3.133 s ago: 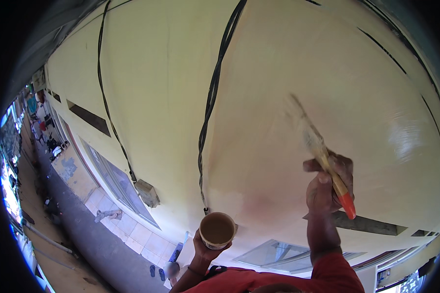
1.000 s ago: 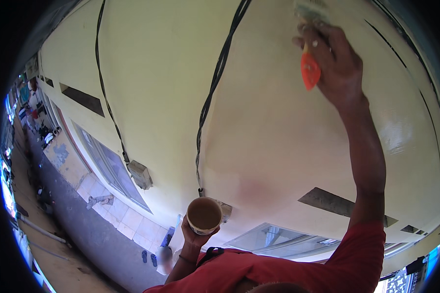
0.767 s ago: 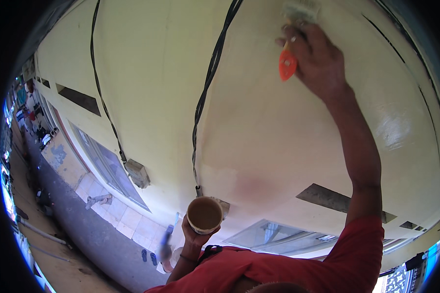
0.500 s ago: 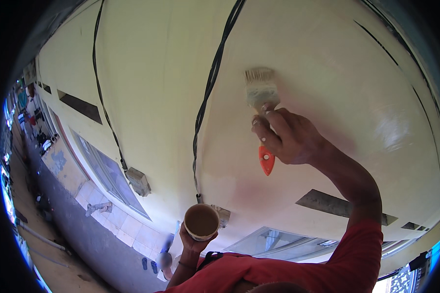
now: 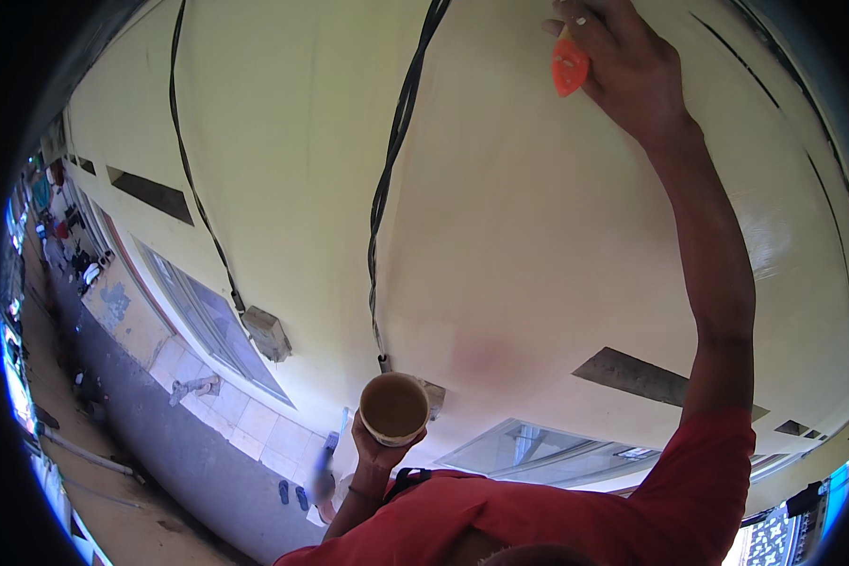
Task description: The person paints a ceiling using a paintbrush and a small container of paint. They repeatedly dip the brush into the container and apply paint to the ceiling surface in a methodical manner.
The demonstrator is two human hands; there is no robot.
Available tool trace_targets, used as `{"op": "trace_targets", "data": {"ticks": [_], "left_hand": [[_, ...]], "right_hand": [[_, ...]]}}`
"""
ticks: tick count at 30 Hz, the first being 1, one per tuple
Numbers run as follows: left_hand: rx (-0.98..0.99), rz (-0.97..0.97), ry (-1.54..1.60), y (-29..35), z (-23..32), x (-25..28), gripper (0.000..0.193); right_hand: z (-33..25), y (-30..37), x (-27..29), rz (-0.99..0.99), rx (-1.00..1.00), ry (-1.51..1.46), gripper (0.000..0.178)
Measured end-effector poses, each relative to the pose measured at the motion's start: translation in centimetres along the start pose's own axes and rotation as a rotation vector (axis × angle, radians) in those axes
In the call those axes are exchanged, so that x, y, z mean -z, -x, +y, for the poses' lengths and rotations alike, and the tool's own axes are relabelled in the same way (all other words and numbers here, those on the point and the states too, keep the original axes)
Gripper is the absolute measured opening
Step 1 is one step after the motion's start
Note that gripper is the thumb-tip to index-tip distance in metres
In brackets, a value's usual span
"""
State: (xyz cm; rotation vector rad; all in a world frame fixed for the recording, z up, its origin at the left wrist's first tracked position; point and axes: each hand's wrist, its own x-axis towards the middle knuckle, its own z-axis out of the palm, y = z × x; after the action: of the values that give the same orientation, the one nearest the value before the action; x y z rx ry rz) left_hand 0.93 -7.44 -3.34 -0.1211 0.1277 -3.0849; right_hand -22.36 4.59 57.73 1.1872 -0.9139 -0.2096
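My left hand [image 5: 377,451] grips a round paint container [image 5: 393,410] from below and the side, at the lower middle of the view. Brownish liquid shows inside its pale rim. High up on the right, my right hand [image 5: 632,71] is closed round a paintbrush [image 5: 570,68], against the cream wall [image 5: 519,217]. Only the brush's orange handle end shows. Its bristles lie past the top edge of the view. The right arm is stretched far up along the wall.
Twisted black cables [image 5: 392,160] run down the wall left of my right arm, with a thinner cable [image 5: 187,151] further left. Below are a grey box [image 5: 267,334], windows [image 5: 557,460] and a dark slot [image 5: 632,380]. A person [image 5: 322,486] is far below, near a paved path [image 5: 174,415].
My right hand has moved up and slightly right along the wall with the paintbrush, whose bristles have left the view. My left hand still holds the paint container in nearly the same place.
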Motion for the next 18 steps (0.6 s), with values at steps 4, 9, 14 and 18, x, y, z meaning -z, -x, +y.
{"op": "trace_targets", "data": {"ticks": [4,9,14,18], "left_hand": [[0.011,-0.012,0.072,-0.5,0.2,1.2,0.071],[-0.016,-0.048,0.060,-0.1,0.7,1.4,0.071],[-0.079,0.021,0.013,1.0,1.1,2.5,0.070],[-0.092,0.015,-0.001,1.4,1.3,3.0,0.068]], "right_hand": [[-7.3,4.4,-0.8,-0.115,0.097,-0.047,0.023],[-19.4,8.3,1.0,-0.217,0.271,-0.342,0.025],[-28.3,12.5,4.2,-0.445,0.194,-0.797,0.021],[-26.3,10.0,2.9,-0.452,-0.249,-1.051,0.025]]}}
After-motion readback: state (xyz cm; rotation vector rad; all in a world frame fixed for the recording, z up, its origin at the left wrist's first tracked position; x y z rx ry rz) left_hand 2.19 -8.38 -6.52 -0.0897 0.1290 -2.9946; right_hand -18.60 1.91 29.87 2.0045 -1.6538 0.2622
